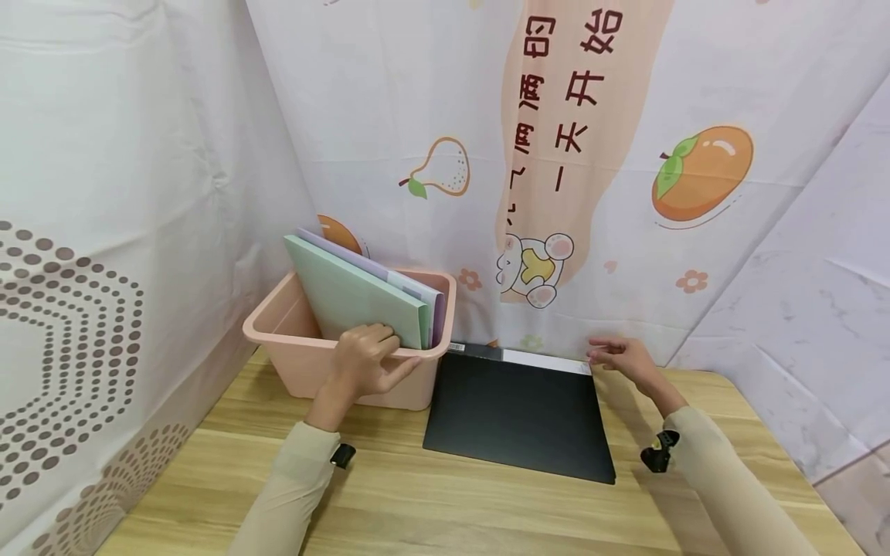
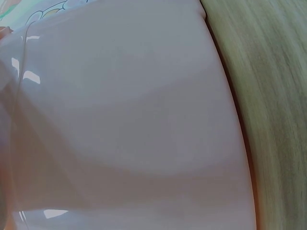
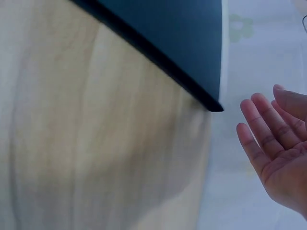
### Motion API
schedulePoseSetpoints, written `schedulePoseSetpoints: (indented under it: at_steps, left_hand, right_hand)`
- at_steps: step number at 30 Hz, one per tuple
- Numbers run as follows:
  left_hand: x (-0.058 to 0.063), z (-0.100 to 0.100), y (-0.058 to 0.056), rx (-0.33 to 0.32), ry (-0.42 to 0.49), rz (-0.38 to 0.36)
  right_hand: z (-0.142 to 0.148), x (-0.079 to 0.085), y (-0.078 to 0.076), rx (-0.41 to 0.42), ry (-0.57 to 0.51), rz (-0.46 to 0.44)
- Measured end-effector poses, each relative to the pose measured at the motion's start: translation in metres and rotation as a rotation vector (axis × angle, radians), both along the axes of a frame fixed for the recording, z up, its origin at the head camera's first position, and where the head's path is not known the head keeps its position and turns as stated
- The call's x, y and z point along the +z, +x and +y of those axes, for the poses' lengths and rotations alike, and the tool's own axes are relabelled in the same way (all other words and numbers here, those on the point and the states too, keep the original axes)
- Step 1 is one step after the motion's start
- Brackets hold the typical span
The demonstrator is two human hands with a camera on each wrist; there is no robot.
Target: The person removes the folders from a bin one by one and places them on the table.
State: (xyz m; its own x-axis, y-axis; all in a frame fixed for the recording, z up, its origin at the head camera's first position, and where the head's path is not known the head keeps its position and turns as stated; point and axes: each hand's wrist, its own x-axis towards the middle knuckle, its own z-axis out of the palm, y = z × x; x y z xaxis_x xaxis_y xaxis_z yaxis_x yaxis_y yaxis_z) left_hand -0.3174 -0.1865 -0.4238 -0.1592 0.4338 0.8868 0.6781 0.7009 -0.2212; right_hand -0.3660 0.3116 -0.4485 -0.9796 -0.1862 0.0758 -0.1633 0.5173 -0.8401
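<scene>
My left hand [image 1: 365, 359] grips the front rim of a pink plastic basket [image 1: 285, 340], its fingers curled over the edge and its thumb outside. A light green folder [image 1: 354, 293] leans inside the basket, close behind those fingers. Behind it stands a purple folder [image 1: 439, 309]. To the right, a black folder [image 1: 521, 413] lies flat on the table, its white label strip toward the curtain. My right hand [image 1: 629, 359] is by that folder's far right corner. In the right wrist view, the right hand [image 3: 283, 148] has relaxed fingers, apart from the black folder [image 3: 182, 38].
A wood-grain table [image 1: 417, 502] carries everything. Right behind the basket and black folder hangs a white curtain [image 1: 389, 93] printed with fruit and characters. Another patterned curtain [image 1: 104, 193] borders the left side, and a marbled sheet [image 1: 799, 340] the right.
</scene>
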Motion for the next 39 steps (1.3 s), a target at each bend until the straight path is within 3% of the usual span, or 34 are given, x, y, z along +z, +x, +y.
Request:
schedulePoseSetpoints:
  at_steps: [6,14,20,25,31,39]
  left_hand:
    - [0.002,0.001,0.002,0.001,-0.002,-0.011]
    - [0.002,0.000,0.003,0.003,-0.010,-0.012]
    - [0.002,0.000,0.003,0.013,-0.015,-0.016]
    - [0.002,0.000,0.003,0.011,-0.014,-0.012]
    - [0.003,-0.001,0.003,0.016,-0.014,-0.016]
    - [0.002,-0.001,0.003,0.015,-0.026,-0.021]
  right_hand:
    - [-0.007,0.022,0.000,0.035,-0.029,0.039]
    - [-0.032,0.076,0.006,0.090,-0.107,0.169]
    - [-0.060,0.117,0.018,0.127,-0.180,0.274]
    - [-0.089,0.143,0.035,0.173,-0.169,0.337]
    - [-0.126,0.161,0.054,0.271,-0.090,0.381]
    - [-0.172,0.167,0.073,0.451,-0.077,0.416]
